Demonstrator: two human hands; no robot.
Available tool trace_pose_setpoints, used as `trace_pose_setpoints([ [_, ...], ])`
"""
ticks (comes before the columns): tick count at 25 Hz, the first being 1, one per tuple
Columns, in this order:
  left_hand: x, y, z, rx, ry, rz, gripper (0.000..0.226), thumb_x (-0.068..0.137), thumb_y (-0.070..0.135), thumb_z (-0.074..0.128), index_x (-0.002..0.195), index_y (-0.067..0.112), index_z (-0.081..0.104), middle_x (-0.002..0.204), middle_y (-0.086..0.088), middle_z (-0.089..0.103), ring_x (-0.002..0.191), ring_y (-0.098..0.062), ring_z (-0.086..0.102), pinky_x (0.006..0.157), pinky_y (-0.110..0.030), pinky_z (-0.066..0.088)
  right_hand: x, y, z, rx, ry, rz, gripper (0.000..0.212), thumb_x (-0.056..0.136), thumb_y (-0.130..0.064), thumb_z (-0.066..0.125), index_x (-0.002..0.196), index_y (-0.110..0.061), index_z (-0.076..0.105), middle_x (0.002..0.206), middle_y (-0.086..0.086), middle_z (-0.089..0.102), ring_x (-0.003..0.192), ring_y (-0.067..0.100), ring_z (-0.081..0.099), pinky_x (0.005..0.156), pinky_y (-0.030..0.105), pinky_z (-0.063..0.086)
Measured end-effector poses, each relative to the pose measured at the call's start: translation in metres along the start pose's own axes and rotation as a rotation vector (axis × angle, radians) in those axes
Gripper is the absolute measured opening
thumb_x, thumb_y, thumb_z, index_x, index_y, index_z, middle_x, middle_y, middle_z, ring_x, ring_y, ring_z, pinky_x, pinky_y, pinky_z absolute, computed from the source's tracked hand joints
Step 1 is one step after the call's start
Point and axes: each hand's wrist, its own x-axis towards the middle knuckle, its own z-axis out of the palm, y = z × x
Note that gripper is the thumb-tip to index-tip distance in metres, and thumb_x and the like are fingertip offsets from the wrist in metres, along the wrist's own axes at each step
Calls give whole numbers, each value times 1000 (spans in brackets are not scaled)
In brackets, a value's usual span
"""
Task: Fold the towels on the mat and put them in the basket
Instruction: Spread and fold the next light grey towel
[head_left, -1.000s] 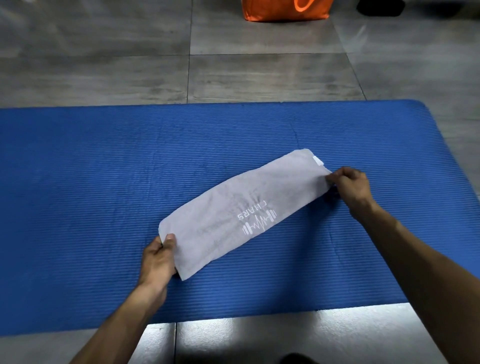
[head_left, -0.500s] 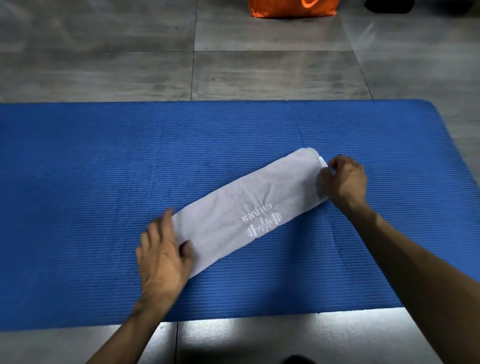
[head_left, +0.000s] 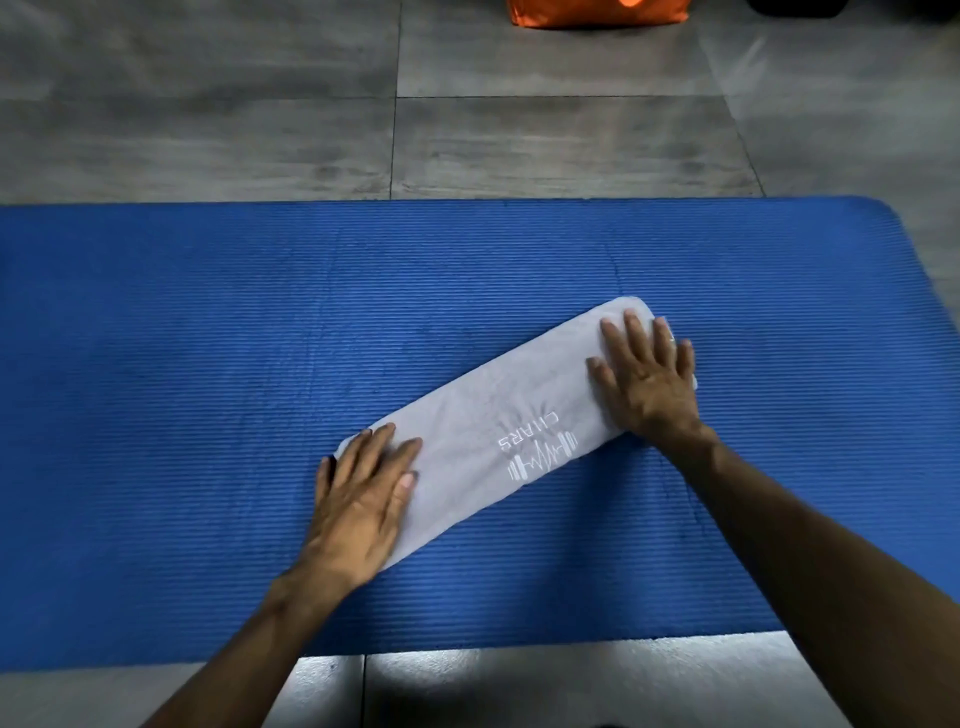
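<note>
A grey towel (head_left: 498, 415) with a white printed logo lies folded into a long strip on the blue mat (head_left: 208, 338), running diagonally from near left to far right. My left hand (head_left: 363, 499) lies flat with straight fingers on the strip's near left end. My right hand (head_left: 647, 379) lies flat with spread fingers on its far right end. Both palms press the cloth down. No basket is plainly in view.
Grey floor tiles surround the mat. An orange bag-like thing (head_left: 597, 13) sits on the floor at the top edge, cut off by the frame. A dark object (head_left: 795, 6) lies beside it at the top right.
One second ago both hands pinched the towel's ends. They have let go and now lie flat on the cloth; the left flattened first, then the right.
</note>
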Motion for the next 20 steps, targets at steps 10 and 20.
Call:
trace_pose_setpoints([
  [10, 28, 1, -51, -542, -132, -406, 19, 72, 12, 78, 74, 17, 59, 77, 2, 65, 70, -16, 59, 58, -29, 42, 50, 3, -73, 443, -82, 366, 12, 81, -20, 65, 81, -9, 64, 85, 13, 62, 92, 33, 63, 71, 32, 42],
  [20, 6, 47, -14, -927, -35, -291, 30, 95, 11, 59, 103, 40, 62, 90, 10, 66, 66, -2, 56, 64, -25, 48, 5, -56, -59, 352, 310, -349, 54, 77, -5, 48, 130, -4, 57, 132, 18, 59, 121, 38, 55, 104, 44, 44],
])
